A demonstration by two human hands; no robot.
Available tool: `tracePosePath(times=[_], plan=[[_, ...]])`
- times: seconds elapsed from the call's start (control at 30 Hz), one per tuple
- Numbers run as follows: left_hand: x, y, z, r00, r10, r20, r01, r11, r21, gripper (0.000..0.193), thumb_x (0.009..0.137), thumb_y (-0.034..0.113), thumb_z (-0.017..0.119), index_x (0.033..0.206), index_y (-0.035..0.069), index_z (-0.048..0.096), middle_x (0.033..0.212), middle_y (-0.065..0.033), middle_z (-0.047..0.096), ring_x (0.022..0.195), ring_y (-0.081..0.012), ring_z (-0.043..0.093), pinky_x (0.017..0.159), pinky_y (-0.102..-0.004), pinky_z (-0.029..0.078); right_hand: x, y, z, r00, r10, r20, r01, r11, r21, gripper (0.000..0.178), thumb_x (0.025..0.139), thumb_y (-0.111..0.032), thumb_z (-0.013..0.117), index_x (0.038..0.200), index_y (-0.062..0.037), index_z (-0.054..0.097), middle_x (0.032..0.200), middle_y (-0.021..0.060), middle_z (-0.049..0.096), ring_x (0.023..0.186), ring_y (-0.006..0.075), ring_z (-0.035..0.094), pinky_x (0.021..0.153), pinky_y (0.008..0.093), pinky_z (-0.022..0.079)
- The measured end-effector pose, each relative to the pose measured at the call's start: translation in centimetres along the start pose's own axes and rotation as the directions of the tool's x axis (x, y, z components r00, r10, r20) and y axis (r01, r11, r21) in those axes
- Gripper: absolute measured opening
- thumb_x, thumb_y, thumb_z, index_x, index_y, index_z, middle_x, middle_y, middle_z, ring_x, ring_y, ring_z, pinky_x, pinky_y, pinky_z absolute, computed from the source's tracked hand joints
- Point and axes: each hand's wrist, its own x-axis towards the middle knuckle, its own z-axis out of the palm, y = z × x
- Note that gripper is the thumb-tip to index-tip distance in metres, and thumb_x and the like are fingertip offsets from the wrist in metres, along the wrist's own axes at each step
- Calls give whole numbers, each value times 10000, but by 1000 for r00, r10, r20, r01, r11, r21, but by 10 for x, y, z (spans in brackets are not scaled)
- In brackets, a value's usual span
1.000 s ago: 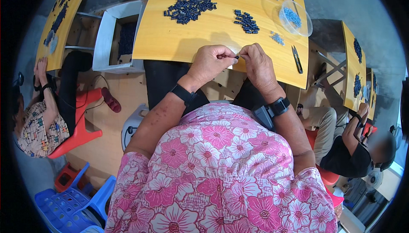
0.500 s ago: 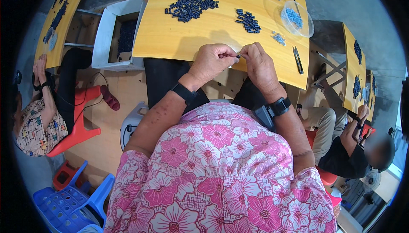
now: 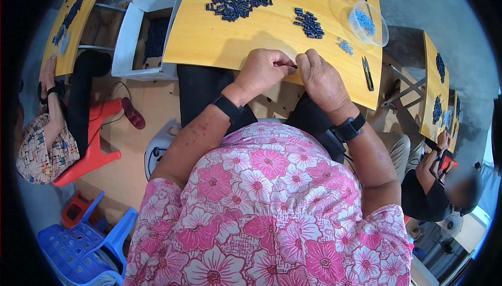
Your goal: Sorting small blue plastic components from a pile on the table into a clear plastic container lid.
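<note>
A small dark piece (image 3: 294, 66), seemingly pinched, sits between left hand (image 3: 266, 70) and right hand (image 3: 322, 79).

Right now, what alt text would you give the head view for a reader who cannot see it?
Seen from above, a person's left hand and right hand pinch a small dark part between them at the near edge of a yellow table. Piles of dark parts and a clear bowl lie beyond; other people sit at either side.

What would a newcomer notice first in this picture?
Probably the two hands meeting at the near edge of the yellow table: the left hand and right hand pinch one small dark piece between them. Behind them lies a big heap of dark pieces, with a clear bowl to the right.
</note>
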Motion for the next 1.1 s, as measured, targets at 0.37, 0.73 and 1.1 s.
tracePosePath(times=[0.37,0.73,1.1], plan=[[2,-6,0,999,-34,35,40,983,-179,115,864,59,697,937,-28,715,759,-26,683,679,-60,615,619,-214,513,2,8,13,995,35,-88,-13,973,231,109,855,9,577,958,-22,558,854,137,559,728,253,640,627,363,532],[3,-11,-2,1000,14,8,-12,973,-229,133,877,77,689,955,-28,713,787,-36,692,675,-65,627,614,-220,525,-17,-5,37,802,572,175,-266,79,961,211,842,49,605,1013,-30,700,929,7,670,842,93,617,764,248,510],[0,-4,-2,999,-53,1,53,983,-175,114,889,66,664,951,-20,704,780,-16,677,657,-64,608,614,-220,519,-8,0,29,923,282,-264,-110,847,520,271,764,48,635,995,-81,694,908,121,646,813,306,644,699,360,540]])
